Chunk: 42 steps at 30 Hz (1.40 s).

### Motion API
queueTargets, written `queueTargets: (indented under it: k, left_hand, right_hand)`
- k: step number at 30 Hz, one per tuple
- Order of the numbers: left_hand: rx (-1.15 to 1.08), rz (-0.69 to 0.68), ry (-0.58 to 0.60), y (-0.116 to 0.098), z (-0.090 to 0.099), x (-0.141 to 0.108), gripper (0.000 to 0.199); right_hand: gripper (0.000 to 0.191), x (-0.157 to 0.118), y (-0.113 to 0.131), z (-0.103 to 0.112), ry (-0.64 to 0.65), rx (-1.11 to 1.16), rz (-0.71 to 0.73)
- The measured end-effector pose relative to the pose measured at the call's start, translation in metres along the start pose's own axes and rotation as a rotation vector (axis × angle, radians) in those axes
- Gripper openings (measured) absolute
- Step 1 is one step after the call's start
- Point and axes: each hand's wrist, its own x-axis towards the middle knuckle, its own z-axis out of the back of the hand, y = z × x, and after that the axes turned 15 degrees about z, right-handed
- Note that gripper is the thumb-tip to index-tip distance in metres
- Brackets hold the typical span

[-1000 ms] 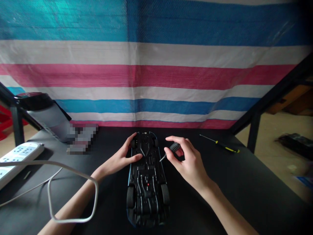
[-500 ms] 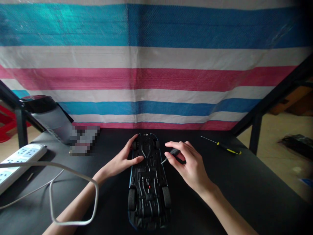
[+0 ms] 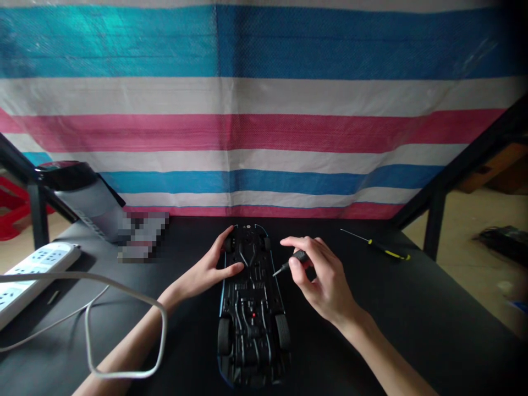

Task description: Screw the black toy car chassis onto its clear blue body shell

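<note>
A toy car (image 3: pixel 251 324) lies upside down on the black table, its dark underside and wheels facing up and a thin blue edge showing along its sides. My left hand (image 3: pixel 208 269) grips its far left side, with the thumb across the underside and the fingers at the front wheel. Between the thumb and fingers of my right hand (image 3: pixel 325 275) is a small screwdriver (image 3: pixel 297 257) with a dark handle. Its metal tip points left and down, close to the car's right edge; whether it touches I cannot tell.
A second screwdriver (image 3: pixel 385 250), yellow and black, rests on the table (image 3: pixel 412 319) at the right. A white power strip (image 3: pixel 37 275), a looping cable (image 3: pixel 163 330), a grey bottle (image 3: pixel 88 203) and a blurred-out item (image 3: pixel 144 236) occupy the left. Behind hangs a striped sheet (image 3: pixel 264 132).
My right thumb has drawn back a little along the screwdriver, baring more of its handle. My left hand and the car keep their places, apart from a slight shift of the view.
</note>
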Motion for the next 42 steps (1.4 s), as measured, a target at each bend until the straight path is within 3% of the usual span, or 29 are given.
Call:
queueTargets:
  k: [3, 8, 10, 14, 17, 20, 23, 26, 33, 39, 42]
  left_hand:
    - [0.018, 0.0, -0.006, -0.001, 0.0, -0.001, 0.093]
    - [0.09, -0.068, -0.06, 0.0, -0.001, 0.0, 0.089]
    - [0.157, -0.115, -0.102, -0.001, -0.001, 0.0, 0.084]
    - [0.352, -0.251, -0.289, -0.013, -0.003, -0.004, 0.069]
    - [0.544, -0.352, -0.428, -0.032, -0.011, -0.012, 0.043]
    - [0.689, -0.39, -0.331, -0.051, -0.026, -0.02, 0.026]
    - [0.729, -0.36, -0.172, -0.062, -0.041, -0.02, 0.026]
    - [0.732, -0.346, -0.099, -0.067, -0.048, -0.013, 0.021]
    - [0.693, -0.308, -0.03, -0.069, -0.043, -0.003, 0.021]
    - [0.643, -0.303, 0.031, -0.069, -0.038, 0.001, 0.021]
    - [0.63, -0.314, 0.044, -0.067, -0.036, 0.003, 0.022]
  right_hand:
    - [0.007, 0.001, 0.001, 0.001, -0.042, -0.008, -0.01]
    - [0.018, 0.002, 0.0, 0.002, -0.039, -0.023, -0.012]
    - [0.014, 0.002, 0.0, 0.002, -0.039, -0.049, -0.01]
    - [0.009, 0.002, 0.002, 0.003, -0.054, -0.039, -0.017]
    - [0.015, 0.002, 0.002, 0.004, -0.021, -0.005, -0.003]
    - [0.014, 0.003, 0.002, 0.005, -0.001, -0.003, -0.023]
    - [0.012, 0.004, 0.001, 0.005, -0.012, 0.005, -0.035]
    - [0.02, 0.004, 0.001, 0.006, -0.018, 0.022, -0.017]
    - [0.014, 0.003, -0.003, 0.005, -0.014, -0.013, -0.054]
    - [0.027, 0.004, -0.003, 0.007, 0.047, -0.019, -0.005]
    - [0.02, 0.003, -0.004, 0.006, 0.032, -0.054, -0.019]
